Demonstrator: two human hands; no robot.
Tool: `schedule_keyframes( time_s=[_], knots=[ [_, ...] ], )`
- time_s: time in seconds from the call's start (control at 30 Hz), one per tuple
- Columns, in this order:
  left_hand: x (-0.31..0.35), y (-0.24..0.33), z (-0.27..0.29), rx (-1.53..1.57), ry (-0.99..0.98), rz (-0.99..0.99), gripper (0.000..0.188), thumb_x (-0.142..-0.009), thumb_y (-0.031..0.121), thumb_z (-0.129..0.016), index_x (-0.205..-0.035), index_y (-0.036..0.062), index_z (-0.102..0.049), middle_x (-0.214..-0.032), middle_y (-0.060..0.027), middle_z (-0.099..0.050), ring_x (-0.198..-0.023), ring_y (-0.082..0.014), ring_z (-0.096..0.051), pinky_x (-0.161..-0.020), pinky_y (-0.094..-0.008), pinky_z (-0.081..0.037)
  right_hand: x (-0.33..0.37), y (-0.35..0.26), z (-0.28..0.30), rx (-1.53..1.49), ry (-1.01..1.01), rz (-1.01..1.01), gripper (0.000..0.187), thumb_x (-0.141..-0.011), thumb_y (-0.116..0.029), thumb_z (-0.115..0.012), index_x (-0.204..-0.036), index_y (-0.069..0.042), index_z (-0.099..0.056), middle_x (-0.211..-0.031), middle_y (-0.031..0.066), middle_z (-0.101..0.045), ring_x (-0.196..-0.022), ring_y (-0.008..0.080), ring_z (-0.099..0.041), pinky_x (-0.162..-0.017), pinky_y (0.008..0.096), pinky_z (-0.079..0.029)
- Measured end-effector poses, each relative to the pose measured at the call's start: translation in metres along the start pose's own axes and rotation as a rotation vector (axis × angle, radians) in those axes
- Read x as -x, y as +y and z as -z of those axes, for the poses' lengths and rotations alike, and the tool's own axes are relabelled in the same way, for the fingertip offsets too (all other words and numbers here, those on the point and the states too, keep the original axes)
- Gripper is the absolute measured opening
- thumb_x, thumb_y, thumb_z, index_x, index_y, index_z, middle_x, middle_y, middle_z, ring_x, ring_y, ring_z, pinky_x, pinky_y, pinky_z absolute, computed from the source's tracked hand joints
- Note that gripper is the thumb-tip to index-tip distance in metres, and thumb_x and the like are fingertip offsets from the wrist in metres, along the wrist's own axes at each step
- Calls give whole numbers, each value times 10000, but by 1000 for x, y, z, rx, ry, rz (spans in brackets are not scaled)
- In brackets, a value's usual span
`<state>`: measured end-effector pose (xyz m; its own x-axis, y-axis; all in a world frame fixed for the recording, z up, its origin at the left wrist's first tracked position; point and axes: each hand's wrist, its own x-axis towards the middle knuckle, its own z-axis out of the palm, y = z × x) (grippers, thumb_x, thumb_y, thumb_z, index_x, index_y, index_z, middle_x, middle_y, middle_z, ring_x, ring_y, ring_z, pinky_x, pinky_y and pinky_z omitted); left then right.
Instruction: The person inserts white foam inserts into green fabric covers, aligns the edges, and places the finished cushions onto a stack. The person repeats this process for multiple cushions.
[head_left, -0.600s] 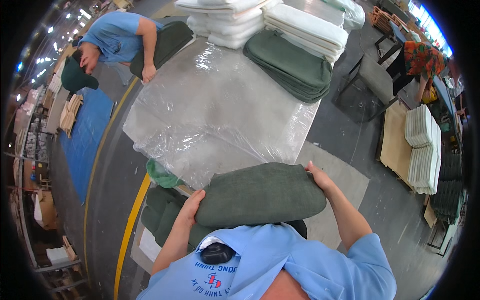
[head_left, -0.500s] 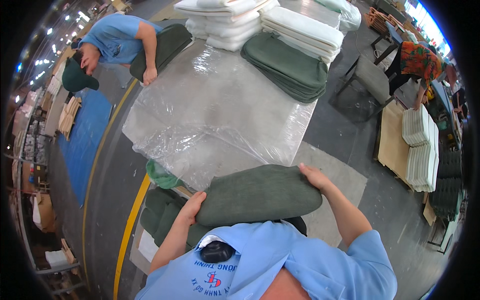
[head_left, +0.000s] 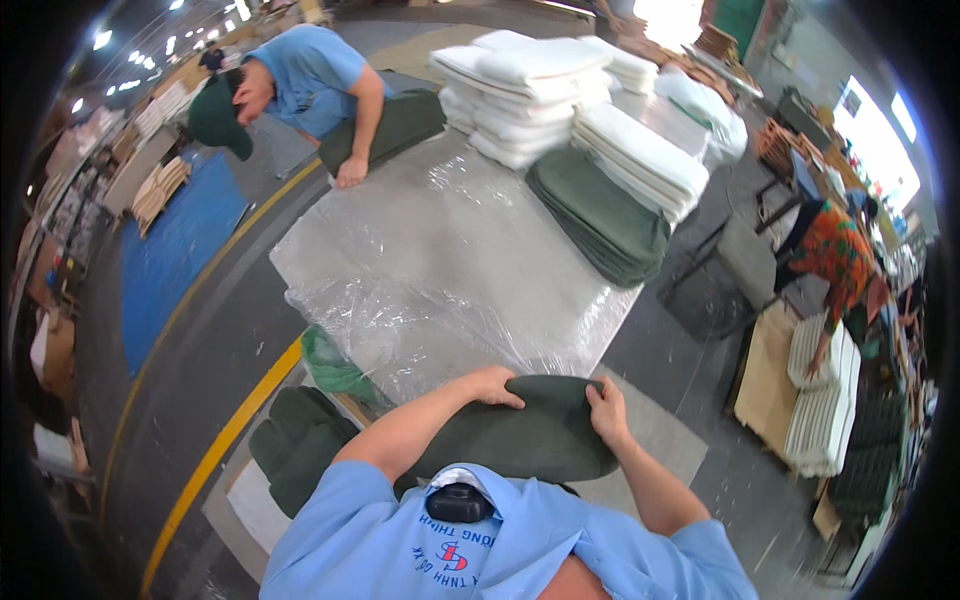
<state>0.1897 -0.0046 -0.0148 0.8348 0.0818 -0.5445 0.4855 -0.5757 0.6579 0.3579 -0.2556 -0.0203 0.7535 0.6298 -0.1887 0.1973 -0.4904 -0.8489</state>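
A dark green cushion [head_left: 530,435] lies tilted in front of my chest, at the near edge of the plastic-covered table [head_left: 430,250]. My left hand [head_left: 497,387] is closed on its far edge, near the middle. At the far right corner my right hand [head_left: 607,408] grips it, thumb on the upper face. Part of the cushion is hidden behind my left forearm. To the left below the table, more dark green cushions [head_left: 295,440] are piled. A stack of similar green cushions [head_left: 600,205] sits on the table's right side.
White folded pads [head_left: 525,75] are stacked at the table's far end. A co-worker [head_left: 310,85] leans over a green cushion at the far left. Another person [head_left: 840,250] bends over a pile of white pads [head_left: 825,400] at right, near a grey chair [head_left: 738,262].
My left hand has moved from the cushion's left end to its far edge, closer to my right hand. The view has shifted, and the cushion's far edge now meets the table's near edge.
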Motion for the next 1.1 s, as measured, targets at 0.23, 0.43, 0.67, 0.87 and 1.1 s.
schedule_keyframes(
  time_s=[0.23,0.43,0.67,0.87,1.1],
  knots=[
    [14,-26,8,33,169,132,419,-980,493,-674,-1164,134,-785,-1063,-175,-775,-1018,-344,-733,-876,-488,-553,-49,-7,-30,-110,-80,-320,291,-1076,-209,-584,-1231,20,-674,-1117,128,-739,-1022,226,-674,-912,392,-518],
    [12,-21,-14,-72,585,91,389,-1061,448,-545,-989,90,-679,-929,-226,-739,-902,-478,-702,-755,-591,-534,-77,-25,-52,271,18,-303,313,-1030,-228,-603,-1180,29,-703,-1139,277,-726,-1096,420,-691,-932,477,-512],
    [-9,-26,-16,-93,631,69,364,-1075,446,-521,-984,116,-646,-802,-213,-727,-744,-470,-706,-630,-602,-528,-77,-30,-47,341,72,-248,273,-1016,-230,-595,-1073,14,-701,-1066,292,-720,-1040,490,-675,-897,521,-510],
    [-17,-23,-16,-80,594,133,371,-1069,463,-519,-975,134,-660,-869,-195,-749,-814,-455,-717,-681,-593,-542,-90,-16,-54,317,103,-273,253,-1017,-253,-602,-1048,-24,-704,-1032,268,-723,-1025,474,-683,-875,524,-521],
    [10,-40,18,-30,348,178,467,-1002,554,-594,-1169,143,-738,-1084,-187,-757,-1050,-426,-706,-883,-534,-550,-99,4,-48,389,-73,-94,340,-1025,-322,-584,-1072,-11,-712,-1072,273,-723,-1058,479,-683,-913,543,-533]
  ],
)
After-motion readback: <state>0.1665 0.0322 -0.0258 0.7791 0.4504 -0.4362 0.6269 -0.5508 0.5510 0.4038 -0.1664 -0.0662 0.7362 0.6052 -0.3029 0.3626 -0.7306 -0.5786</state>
